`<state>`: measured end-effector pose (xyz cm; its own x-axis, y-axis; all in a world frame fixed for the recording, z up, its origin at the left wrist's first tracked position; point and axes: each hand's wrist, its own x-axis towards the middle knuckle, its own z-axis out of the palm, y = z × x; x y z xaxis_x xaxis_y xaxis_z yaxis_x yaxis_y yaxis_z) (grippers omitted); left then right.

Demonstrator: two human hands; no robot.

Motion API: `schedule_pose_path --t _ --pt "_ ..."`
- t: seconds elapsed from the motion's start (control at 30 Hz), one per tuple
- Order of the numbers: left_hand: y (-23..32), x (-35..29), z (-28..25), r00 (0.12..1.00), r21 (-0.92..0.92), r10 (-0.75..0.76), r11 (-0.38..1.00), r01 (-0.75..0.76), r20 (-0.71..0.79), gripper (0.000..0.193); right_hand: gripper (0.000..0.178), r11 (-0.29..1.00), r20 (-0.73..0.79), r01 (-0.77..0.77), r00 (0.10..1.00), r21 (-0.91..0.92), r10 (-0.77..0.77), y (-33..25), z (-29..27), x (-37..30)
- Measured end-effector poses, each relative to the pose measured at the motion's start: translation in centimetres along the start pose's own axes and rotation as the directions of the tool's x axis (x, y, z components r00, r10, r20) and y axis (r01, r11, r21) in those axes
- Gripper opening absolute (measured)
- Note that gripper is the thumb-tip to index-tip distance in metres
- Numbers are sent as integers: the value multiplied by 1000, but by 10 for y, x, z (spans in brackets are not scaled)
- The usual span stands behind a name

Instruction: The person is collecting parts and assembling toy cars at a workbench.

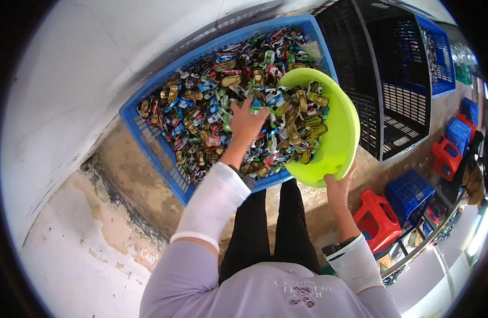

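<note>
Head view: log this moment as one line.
left hand: spread on toy cars in blue crate | right hand: grips tilted green basin rim | basin: partly filled with cars

Left hand (pixel 247 121): fingers spread, palm down on the heap of small toy cars (pixel 212 106).
Right hand (pixel 339 186): grips the lower rim of the lime-green plastic basin (pixel 339 138).
Basin: tilted over the crate's right end, partly filled with toy cars.
Blue plastic crate (pixel 148 143): on the floor against a white wall (pixel 69 79), heaped with cars.
Right side: black crates (pixel 382 63), red stools (pixel 379 214), smaller blue crates (pixel 408 193).
</note>
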<state>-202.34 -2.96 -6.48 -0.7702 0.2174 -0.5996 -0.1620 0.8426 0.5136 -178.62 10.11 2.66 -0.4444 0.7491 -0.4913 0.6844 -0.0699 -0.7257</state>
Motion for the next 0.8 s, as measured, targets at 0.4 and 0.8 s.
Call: schedule_pose_path --t 0.4,0.8 --pt "61 -72 49 995 -139 85 986 -92 -54 70 68 913 93 -175 984 368 151 28 8 -2" --pt "68 -147 34 894 33 444 896 -443 -66 61 51 491 613 -594 777 637 144 52 11 12"
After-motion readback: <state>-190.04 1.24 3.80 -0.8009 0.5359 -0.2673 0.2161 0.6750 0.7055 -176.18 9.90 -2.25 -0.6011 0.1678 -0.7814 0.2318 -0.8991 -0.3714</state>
